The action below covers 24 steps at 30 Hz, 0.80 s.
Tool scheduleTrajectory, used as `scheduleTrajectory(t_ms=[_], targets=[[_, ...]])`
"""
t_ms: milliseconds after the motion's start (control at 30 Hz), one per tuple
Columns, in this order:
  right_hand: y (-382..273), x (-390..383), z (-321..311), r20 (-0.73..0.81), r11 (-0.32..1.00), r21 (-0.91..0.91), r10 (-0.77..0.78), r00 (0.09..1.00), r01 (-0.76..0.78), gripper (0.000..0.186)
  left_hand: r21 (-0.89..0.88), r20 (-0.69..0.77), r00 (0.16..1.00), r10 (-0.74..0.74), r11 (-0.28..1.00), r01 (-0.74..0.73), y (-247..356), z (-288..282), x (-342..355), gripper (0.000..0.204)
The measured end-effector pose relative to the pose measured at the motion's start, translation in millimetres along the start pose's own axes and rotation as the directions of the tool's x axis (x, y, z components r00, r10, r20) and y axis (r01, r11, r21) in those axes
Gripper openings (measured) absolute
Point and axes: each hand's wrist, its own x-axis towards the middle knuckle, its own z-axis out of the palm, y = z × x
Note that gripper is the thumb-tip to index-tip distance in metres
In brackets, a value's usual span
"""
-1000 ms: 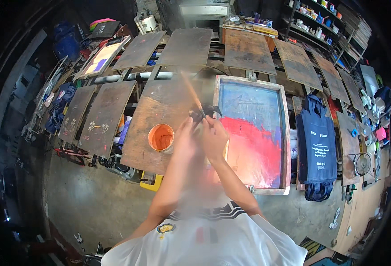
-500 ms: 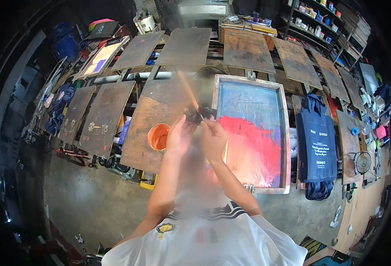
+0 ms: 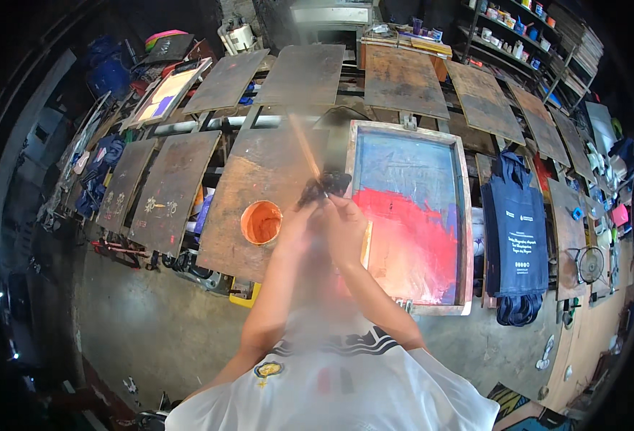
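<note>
My left hand (image 3: 297,219) is closed around a dark crumpled rag-like thing (image 3: 337,184) in front of my chest. Close beside it, my right hand (image 3: 346,215) has its fingers pinched together at the same dark thing, and a small pale tip shows between them. A thin light-brown stick (image 3: 304,147) slants up and away from the hands. Haze in the middle of the picture blurs the fingers and the stick's lower end. An open tub of orange paint (image 3: 262,222) stands on a worn board (image 3: 223,248) left of my hands. Right of them lies a wooden-framed printing screen (image 3: 409,208) smeared with red ink.
Several dark boards (image 3: 301,75) rest in two rows on a rack. Beyond the screen at the right hangs a navy tote bag (image 3: 516,230). A small round wire-guarded fan (image 3: 590,264) is farther right. Shelves of paint containers (image 3: 507,43) stand at the back right.
The dark rag-like thing and my fingers have shifted slightly, and my left fingers now sit lower and nearer the right hand. The tub and the screen keep their places.
</note>
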Motion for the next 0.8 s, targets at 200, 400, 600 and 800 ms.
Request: scheduleTrajectory(t_ms=[200, 400, 600, 800], targets=[[18, 6, -6, -0.023, 0.926, -0.290, -0.257, 0.966, 0.240, 0.012, 0.081, -0.023, 0.999, 0.048, 0.996, -0.046, -2, 17, 3, 0.027], [-12, 8, 0, 0.158, 0.634, -0.550, -0.559, 0.814, 0.543, 0.011, 0.121, -0.093, 0.966, 0.241, 0.966, -0.230, -5, 34, 4, 0.032], [-9, 18, -6, 0.384, 0.335, -0.588, -0.686, 0.618, 0.737, 0.014, 0.081, -0.104, 0.947, 0.304, 0.951, -0.297, -9, 41, 3, 0.031], [-10, 0, -3, 0.177, 0.767, -0.524, -0.326, 0.929, 0.369, 0.011, 0.182, -0.126, 0.925, 0.359, 0.925, -0.334, 2, 54, -9, 0.023]])
